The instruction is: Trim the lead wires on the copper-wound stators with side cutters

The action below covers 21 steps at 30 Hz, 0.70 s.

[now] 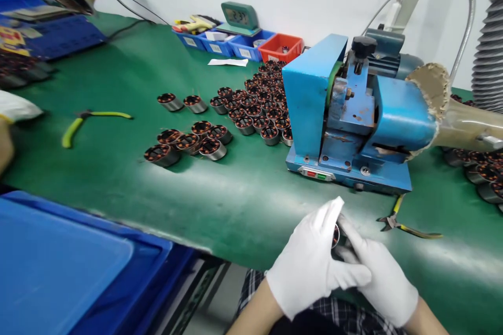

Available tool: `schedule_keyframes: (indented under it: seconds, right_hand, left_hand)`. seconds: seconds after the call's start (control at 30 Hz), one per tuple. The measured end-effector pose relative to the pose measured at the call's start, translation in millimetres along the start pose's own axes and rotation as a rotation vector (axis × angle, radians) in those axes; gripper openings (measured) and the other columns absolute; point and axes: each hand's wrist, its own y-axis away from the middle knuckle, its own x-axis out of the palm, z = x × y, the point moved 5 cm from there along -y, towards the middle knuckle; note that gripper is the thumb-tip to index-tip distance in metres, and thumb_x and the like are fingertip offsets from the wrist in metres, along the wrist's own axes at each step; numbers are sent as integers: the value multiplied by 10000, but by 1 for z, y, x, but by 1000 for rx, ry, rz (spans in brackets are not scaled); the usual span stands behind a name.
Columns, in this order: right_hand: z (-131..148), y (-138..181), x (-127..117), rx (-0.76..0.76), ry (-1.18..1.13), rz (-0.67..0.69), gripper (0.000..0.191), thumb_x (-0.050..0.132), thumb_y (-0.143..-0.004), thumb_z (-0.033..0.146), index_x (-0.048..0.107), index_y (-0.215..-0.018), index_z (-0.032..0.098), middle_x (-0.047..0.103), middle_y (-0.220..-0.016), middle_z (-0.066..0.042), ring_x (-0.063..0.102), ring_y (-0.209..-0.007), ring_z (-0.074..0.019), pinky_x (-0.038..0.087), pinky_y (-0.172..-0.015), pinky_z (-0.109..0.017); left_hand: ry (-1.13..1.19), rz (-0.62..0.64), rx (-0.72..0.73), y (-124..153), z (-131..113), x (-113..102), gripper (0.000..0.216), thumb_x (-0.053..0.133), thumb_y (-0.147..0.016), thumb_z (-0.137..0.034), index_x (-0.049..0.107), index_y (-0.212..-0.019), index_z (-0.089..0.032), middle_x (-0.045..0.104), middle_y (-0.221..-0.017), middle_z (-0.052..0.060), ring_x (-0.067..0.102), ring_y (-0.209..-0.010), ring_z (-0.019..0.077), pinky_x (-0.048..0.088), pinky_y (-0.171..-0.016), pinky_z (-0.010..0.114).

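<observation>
Near the front edge of the bench, my white-gloved left hand is closed around the left side of a motor stator, a short metal ring with copper windings. Most of the ring is hidden by the gloves. My right hand, gloved too, meets it from the right with bent fingers; some of them are blurred. To the right of the hands lie side cutters with yellow-green handles. Just beyond the hands stands a blue grinding machine with red and green buttons.
Many stators crowd left of the machine, with a smaller group nearer. A second pair of cutters lies left. Small bins and a clock line the wall. Blue crates stand front left; another person's arm enters there.
</observation>
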Motion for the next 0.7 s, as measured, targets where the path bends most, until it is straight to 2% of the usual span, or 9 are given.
schedule_keyframes:
  seconds: [0.1, 0.2, 0.27, 0.33, 0.43, 0.5, 0.57, 0.63, 0.7]
  right_hand:
    - [-9, -2, -3, 77, -123, 10, 337, 445, -838, 209, 570, -1150, 236, 690, -665, -20, 644, -551, -204, 474, -515, -264]
    - [-13, -2, -6, 120, -158, 3, 219, 421, -836, 216, 627, -912, 215, 677, -676, -45, 628, -584, -211, 458, -557, -288]
    - [-14, -3, -7, 157, -236, 24, 216, 392, -863, 236, 603, -824, 209, 654, -666, -39, 603, -590, -199, 446, -583, -293]
    - [-16, -4, -7, 216, -380, 54, 215, 392, -879, 264, 574, -777, 207, 623, -658, -20, 573, -604, -180, 436, -600, -282]
    - [-21, -7, -5, 296, -555, 81, 218, 426, -865, 285, 531, -694, 198, 544, -603, 11, 503, -553, -141, 410, -544, -247]
    - [-26, -8, -2, 338, -598, 92, 251, 426, -865, 303, 503, -652, 193, 456, -529, 44, 414, -457, -107, 365, -457, -221]
    - [-33, -6, -2, 397, -631, 94, 286, 416, -874, 341, 484, -640, 193, 361, -468, 76, 316, -382, -85, 300, -379, -208]
    - [-43, 0, -10, 461, -625, 54, 305, 402, -885, 389, 489, -670, 191, 319, -443, 91, 284, -351, -82, 261, -342, -207]
    - [-51, 11, -29, 527, -580, -49, 318, 382, -898, 427, 499, -722, 190, 339, -446, 86, 320, -359, -94, 274, -349, -214]
  left_hand:
    - [-20, 10, -43, -3, 4, 0, 884, 676, -675, -546, 289, -1361, -144, 529, -1217, 176, 545, -1082, 328, 483, -892, 489]
    - [-72, 35, -41, -5, 5, -1, 528, 615, -787, -376, 425, -1244, -192, 566, -1040, 101, 587, -896, 265, 514, -780, 436]
    - [-81, 42, 4, -6, 3, -1, 304, 531, -841, -274, 494, -1136, -209, 565, -1016, 82, 579, -875, 240, 510, -763, 412]
    - [-65, 9, 76, -7, 1, -3, 185, 476, -860, -233, 526, -1036, -197, 575, -1026, 80, 570, -922, 231, 502, -794, 398]
    - [-64, -72, 170, -7, -2, -6, 118, 468, -852, -197, 529, -951, -177, 603, -1017, 73, 564, -975, 214, 468, -899, 393]
    - [-103, -99, 223, -8, -4, -5, 104, 457, -838, -157, 534, -905, -172, 626, -953, 53, 578, -900, 192, 435, -946, 400]
    - [-139, -111, 246, -9, -4, -2, 118, 430, -830, -127, 540, -833, -172, 632, -856, 34, 572, -781, 175, 431, -931, 415]
    - [-145, -127, 245, -10, -3, 1, 146, 414, -824, -115, 539, -777, -174, 626, -804, 31, 557, -734, 173, 437, -897, 421]
    - [-129, -140, 238, -11, -1, 3, 150, 419, -817, -111, 544, -763, -175, 623, -792, 32, 554, -735, 176, 437, -883, 417]
